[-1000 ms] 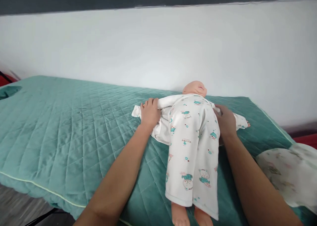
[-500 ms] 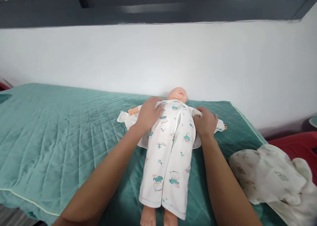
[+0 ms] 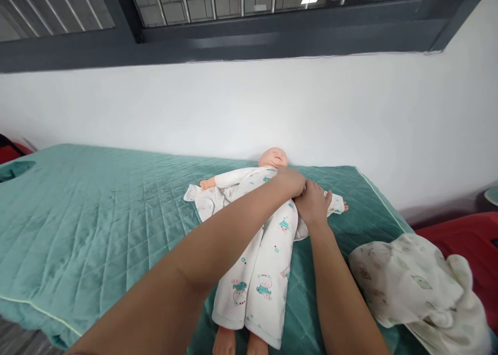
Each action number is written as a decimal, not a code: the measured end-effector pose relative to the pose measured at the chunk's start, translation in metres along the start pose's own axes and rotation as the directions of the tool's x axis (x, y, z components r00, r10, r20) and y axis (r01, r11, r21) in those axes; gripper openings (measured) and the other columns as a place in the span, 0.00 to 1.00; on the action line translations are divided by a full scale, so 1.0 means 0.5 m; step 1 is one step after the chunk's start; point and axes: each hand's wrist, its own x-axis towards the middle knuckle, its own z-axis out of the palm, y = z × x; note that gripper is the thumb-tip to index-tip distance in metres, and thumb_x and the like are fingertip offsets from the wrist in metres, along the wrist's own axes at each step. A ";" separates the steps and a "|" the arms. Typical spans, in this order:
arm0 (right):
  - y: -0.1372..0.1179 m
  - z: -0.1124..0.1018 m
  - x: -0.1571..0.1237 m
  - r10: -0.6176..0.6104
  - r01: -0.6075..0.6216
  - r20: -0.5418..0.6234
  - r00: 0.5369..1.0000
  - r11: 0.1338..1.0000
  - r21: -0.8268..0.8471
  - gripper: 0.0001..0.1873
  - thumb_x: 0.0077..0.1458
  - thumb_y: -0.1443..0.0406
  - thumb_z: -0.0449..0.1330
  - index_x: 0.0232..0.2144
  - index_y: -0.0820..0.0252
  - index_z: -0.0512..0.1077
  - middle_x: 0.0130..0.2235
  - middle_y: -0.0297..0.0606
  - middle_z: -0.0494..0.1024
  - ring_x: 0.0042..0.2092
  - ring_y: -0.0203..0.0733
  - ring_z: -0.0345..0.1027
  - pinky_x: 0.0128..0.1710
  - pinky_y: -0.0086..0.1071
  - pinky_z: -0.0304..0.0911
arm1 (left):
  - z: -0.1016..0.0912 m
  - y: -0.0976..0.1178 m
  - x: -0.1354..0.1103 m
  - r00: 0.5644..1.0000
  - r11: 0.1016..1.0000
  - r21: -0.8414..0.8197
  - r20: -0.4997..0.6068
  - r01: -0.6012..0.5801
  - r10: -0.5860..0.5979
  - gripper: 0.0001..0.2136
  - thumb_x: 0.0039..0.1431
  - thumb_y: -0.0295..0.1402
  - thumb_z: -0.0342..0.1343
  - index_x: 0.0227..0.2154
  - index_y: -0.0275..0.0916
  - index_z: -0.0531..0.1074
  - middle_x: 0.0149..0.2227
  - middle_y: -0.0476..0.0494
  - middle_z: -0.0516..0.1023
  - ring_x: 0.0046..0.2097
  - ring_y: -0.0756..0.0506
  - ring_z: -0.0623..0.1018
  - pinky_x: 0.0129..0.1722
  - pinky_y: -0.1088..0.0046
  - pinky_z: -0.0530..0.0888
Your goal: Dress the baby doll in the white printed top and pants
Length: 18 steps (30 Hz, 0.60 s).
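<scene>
Pyjama-clad doll [image 3: 260,259] near the far edge of the bed [image 3: 97,204], left hand [image 3: 291,182] and right hand [image 3: 313,204] touching on its chest, grip impossible to tell, crumpled cloth [image 3: 412,277] at the right edge

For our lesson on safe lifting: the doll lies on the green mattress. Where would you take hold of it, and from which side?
Probably the trunk, a hand on each flank under the arms, coming from the foot end. The doll lies face up, head at the wall, feet nearest, arms spread sideways, so both flanks are reachable from there.
</scene>
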 end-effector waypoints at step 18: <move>0.026 -0.015 0.012 0.055 -0.052 -0.029 0.998 0.996 0.078 0.21 0.58 0.65 0.49 0.52 0.54 0.72 0.53 0.44 0.79 0.58 0.57 0.66 0.66 0.61 0.37 | 0.032 0.019 0.001 0.998 0.985 0.162 -0.038 0.055 -0.049 0.18 0.58 0.24 0.56 0.51 0.32 0.77 0.58 0.26 0.74 0.59 0.31 0.72 0.59 0.50 0.64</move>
